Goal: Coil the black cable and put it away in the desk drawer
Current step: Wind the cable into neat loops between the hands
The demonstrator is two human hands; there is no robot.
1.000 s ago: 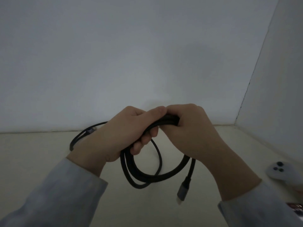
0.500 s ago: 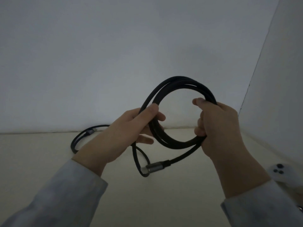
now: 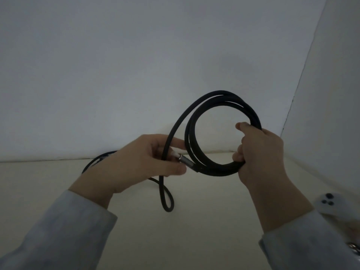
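The black cable (image 3: 212, 98) is wound into a ring of a few turns, held upright above the pale desk top (image 3: 204, 221). My right hand (image 3: 261, 151) is closed around the ring's right side. My left hand (image 3: 144, 162) pinches the cable near its metal plug (image 3: 185, 160), at the ring's lower left. One loose strand runs down from the ring through my left fingers into a small loop (image 3: 166, 197) over the desk. The cable's far end (image 3: 97, 160) trails on the desk behind my left hand. No drawer is in view.
A white controller with dark buttons (image 3: 331, 205) lies on the desk at the right, by my right sleeve. Plain walls close the desk at the back (image 3: 136, 75) and on the right (image 3: 335, 114), meeting in a corner.
The coil went from bunched low between both hands to a raised open ring. My hands have moved apart; the left now pinches near the plug, which swung up from below.
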